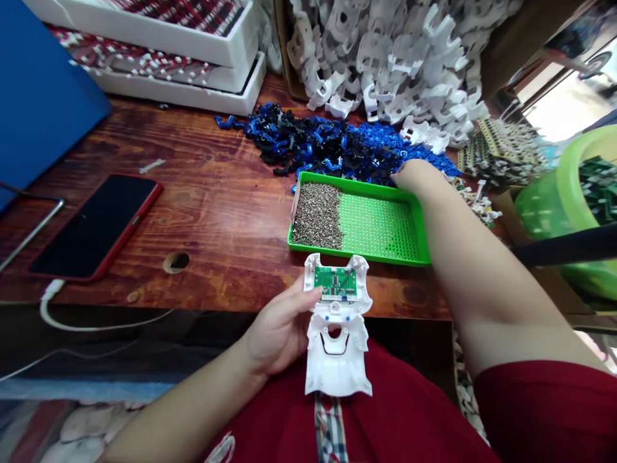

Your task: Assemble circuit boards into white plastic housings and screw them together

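My left hand [282, 321] grips a white plastic housing [337, 366] near the table's front edge, with the thumb over its upper part. A green circuit board [335, 281] sits in the top section of that housing. Below it, the housing has a round hole and a curved slot. My right hand [412, 172] reaches over the far right corner of a green tray [424, 238], at the pile of small blue and black plastic parts [332, 145]. Its fingers are mostly hidden, so what they hold does not show. Small metal screws [317, 215] fill the tray's left part.
A phone [96, 225] with a charging cable lies at left, near a hole in the table [177, 262]. White foam trays [193, 38] of wires stand behind. A box of white plastic shells [385, 51] is at the back, a green bucket [544, 186] at right.
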Action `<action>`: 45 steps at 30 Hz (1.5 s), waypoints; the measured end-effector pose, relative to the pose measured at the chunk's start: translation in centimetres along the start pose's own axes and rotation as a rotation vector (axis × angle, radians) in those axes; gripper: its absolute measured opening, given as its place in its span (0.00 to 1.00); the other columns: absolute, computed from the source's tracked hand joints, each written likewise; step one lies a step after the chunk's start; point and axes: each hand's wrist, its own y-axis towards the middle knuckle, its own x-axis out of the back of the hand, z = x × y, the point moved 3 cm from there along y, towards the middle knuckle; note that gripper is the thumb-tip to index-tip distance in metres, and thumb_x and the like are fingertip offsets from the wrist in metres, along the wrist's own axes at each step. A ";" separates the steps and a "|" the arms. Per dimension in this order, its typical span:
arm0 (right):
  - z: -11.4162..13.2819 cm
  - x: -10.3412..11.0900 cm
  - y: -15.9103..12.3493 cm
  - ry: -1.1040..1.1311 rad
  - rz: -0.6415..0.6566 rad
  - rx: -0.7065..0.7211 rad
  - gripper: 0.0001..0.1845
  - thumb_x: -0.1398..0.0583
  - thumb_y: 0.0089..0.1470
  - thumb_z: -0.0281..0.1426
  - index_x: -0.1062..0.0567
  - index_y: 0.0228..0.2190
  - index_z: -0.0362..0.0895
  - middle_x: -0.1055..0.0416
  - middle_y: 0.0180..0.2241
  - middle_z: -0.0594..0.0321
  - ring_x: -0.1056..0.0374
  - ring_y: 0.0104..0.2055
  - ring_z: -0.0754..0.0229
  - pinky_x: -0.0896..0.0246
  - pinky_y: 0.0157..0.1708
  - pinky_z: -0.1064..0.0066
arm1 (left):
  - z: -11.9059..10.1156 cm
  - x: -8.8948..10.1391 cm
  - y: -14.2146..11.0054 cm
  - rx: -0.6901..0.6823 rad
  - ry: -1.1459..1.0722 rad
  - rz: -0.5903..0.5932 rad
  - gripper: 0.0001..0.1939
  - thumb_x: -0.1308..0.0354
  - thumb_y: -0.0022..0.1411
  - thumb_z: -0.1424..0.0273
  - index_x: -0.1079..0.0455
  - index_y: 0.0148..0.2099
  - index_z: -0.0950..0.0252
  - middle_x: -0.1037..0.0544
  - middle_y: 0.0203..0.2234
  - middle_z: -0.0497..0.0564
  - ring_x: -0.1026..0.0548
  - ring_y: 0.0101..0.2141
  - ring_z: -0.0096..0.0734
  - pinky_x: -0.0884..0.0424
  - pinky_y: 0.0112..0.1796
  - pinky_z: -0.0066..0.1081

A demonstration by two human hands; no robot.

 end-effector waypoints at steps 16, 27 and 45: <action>0.6 5.0 -17.4 0.611 -0.342 0.561 0.14 0.44 0.54 0.36 0.33 0.43 0.46 0.32 0.39 0.61 0.34 0.39 0.66 0.36 0.38 0.72 | 1.0 -0.9 0.4 0.008 0.064 -0.213 0.15 0.50 0.63 0.64 0.32 0.47 0.67 0.21 0.36 0.55 0.23 0.34 0.36 0.29 0.39 0.36; 0.8 -1.1 -26.1 0.504 -0.034 1.145 0.11 0.44 0.55 0.30 0.29 0.41 0.44 0.35 0.42 0.58 0.40 0.45 0.62 0.41 0.45 0.67 | 1.4 -2.1 0.3 -0.079 0.182 -0.075 0.20 0.44 0.50 0.76 0.35 0.48 0.67 0.23 0.39 0.52 0.26 0.37 0.34 0.32 0.37 0.29; -9.6 -2.5 -21.9 0.271 -0.283 0.306 0.09 0.44 0.53 0.33 0.28 0.37 0.45 0.32 0.32 0.62 0.35 0.32 0.63 0.43 0.30 0.71 | 2.7 -1.6 1.1 0.003 0.423 -0.183 0.30 0.40 0.49 0.77 0.44 0.54 0.61 0.28 0.45 0.53 0.27 0.38 0.34 0.32 0.40 0.33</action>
